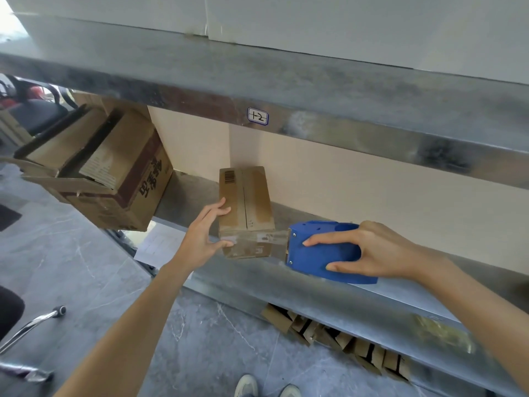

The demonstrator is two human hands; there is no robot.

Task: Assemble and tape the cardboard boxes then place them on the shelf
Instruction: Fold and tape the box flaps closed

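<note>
1. The large open carton (114, 179) sits at the left end of the shelf (286, 285), overhanging its front edge, well apart from my work.
2. My left hand (204, 233) is open: the fingers lie fairly straight on the small box's top near its left edge and the thumb presses the near face. I judge it braces the box so the pull of the tape does not drag it sideways.
3. The small box (246, 207) stands on the shelf at the front edge. Its long axis runs from that edge back toward the wall, with a short end face toward me. The closed seam on top follows the same line.
4. A strip of clear tape (269, 239) stretches across that near face to the right.
5. My right hand (380, 253) is closed around the blue tape dispenser (323, 253), just right of the box and low over the shelf, keeping the strip taut.
</note>
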